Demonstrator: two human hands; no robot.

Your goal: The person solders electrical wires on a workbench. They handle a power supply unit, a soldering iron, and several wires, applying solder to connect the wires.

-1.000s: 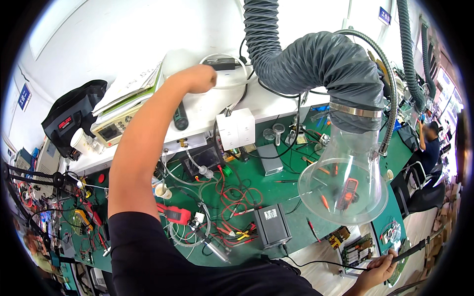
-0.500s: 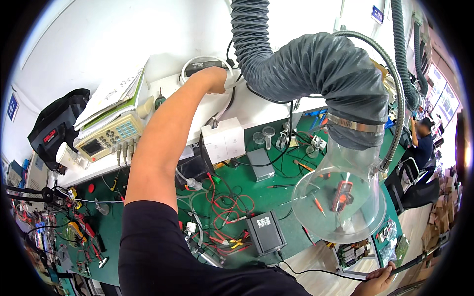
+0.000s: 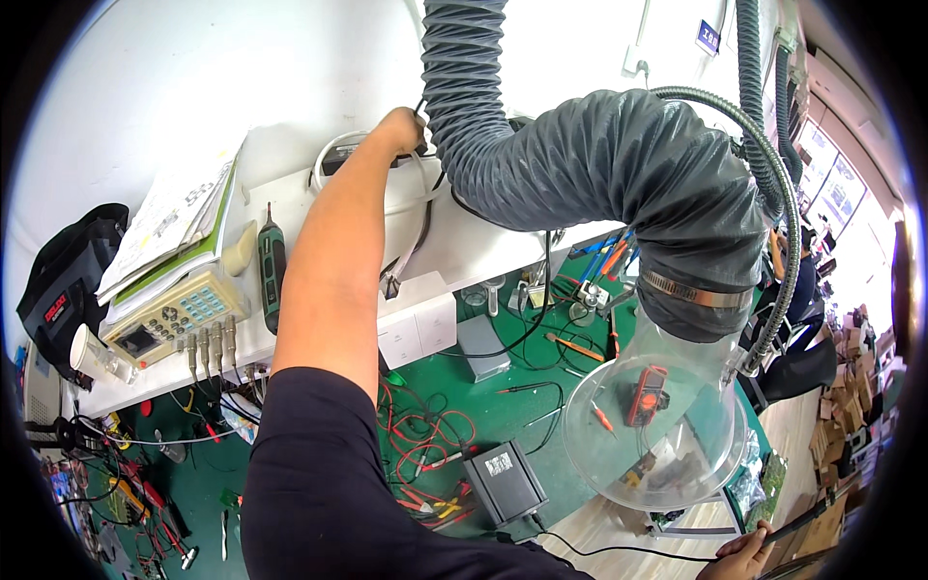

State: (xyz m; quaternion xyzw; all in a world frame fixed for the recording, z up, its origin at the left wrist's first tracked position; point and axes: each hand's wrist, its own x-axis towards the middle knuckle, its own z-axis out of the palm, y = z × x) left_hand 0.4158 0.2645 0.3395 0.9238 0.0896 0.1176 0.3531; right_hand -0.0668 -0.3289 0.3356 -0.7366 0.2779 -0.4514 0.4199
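My left arm stretches up over the bench to the white shelf (image 3: 483,242). At the wall, my left hand (image 3: 401,130) is closed, its fingertips partly hidden, around something dark beside a coiled white cable (image 3: 396,205). A dark adapter-like block (image 3: 338,155) lies next to it. At the lower right, my right hand (image 3: 742,556) is closed on a black cable (image 3: 628,549), which runs from a black metal box (image 3: 505,481) on the green bench. A thicker black strip (image 3: 807,517) extends from that hand toward the right.
A grey fume duct (image 3: 599,159) with a clear hood (image 3: 657,435) hangs over the bench, above a red multimeter (image 3: 646,396). A beige meter (image 3: 174,319), green screwdriver (image 3: 272,275) and plastic cup (image 3: 97,356) stand left. Tangled red leads (image 3: 420,430) and a white box (image 3: 416,329) lie near my arm.
My left hand has moved from above the white cable loop toward the wall behind it, and its fingers are now on something dark. The view has shifted; my right hand stays on the cable.
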